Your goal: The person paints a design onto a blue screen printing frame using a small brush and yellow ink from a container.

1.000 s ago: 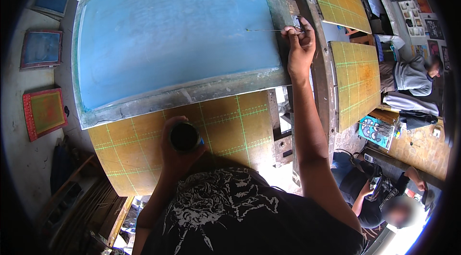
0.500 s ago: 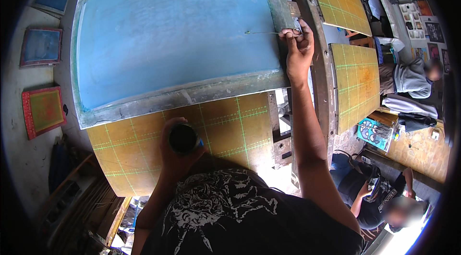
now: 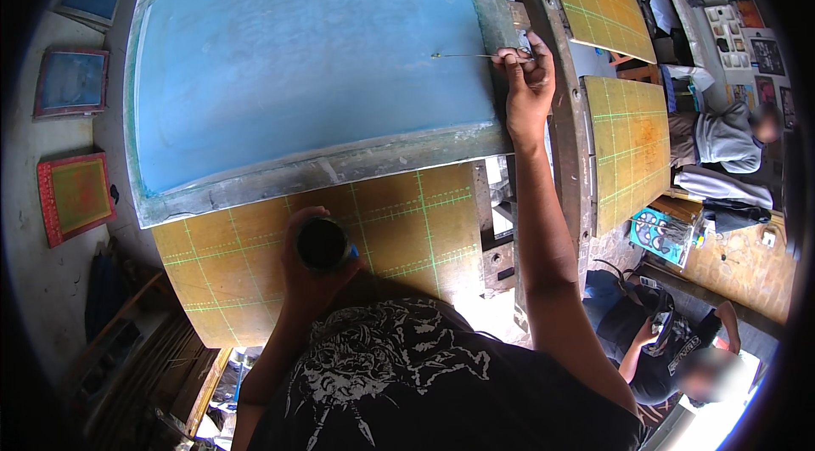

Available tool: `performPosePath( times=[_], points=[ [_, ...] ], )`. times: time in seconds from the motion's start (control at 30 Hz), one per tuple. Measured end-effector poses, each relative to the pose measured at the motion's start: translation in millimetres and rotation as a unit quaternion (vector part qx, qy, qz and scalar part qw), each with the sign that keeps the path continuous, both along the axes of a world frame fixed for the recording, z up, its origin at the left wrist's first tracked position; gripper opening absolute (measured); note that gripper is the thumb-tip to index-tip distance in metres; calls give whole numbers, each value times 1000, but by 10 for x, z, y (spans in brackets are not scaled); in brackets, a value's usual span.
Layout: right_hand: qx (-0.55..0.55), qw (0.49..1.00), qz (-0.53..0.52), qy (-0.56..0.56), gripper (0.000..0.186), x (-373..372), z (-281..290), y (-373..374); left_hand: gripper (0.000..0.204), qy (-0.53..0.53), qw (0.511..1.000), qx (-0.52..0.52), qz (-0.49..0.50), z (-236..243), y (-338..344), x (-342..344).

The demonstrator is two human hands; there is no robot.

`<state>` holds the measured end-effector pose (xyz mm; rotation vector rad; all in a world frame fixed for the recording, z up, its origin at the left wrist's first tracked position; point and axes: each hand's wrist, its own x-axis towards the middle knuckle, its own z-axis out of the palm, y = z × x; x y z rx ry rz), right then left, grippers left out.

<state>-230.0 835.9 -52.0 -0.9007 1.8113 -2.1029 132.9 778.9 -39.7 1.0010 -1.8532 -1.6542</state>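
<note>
In the head view, a thin brush point(image 3: 471, 55) is pinched in the closed right hand point(image 3: 526, 86), and its tip is laid on the blue screen point(image 3: 306, 69) near the right side of the grey frame point(image 3: 323, 169). A small dark pot point(image 3: 321, 244) is gripped by the closed left hand point(image 3: 318, 277), low down over the yellow worktop point(image 3: 407, 222) with green lines. It looks as if small spots on the screen are being touched up with the brush. The next move seems to call for a slow, steady hand, so that only the small spot is painted. At the left, three small square frames are seen on the floor: two blue ones point(image 3: 72, 81) and a red one with a yellow middle point(image 3: 75, 196). At the far right, small pictures point(image 3: 747, 26) are pinned on a wall, too small to be made out. A blue-green printed sheet point(image 3: 666, 234) is seen lower down, beside another person's grey sleeve point(image 3: 722, 141).
</note>
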Motion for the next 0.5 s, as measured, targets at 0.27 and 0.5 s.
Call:
performPosePath(
  times=[0.27, 0.5],
  points=[
    [15, 1000, -2, 1, 42, 3, 19, 8, 69, 5, 1000, 4, 4, -21, 0, 13],
    [-71, 993, -62, -73, 45, -25, 92, 53, 68, 11, 1000, 1, 17, -31, -10, 30]
  ],
)
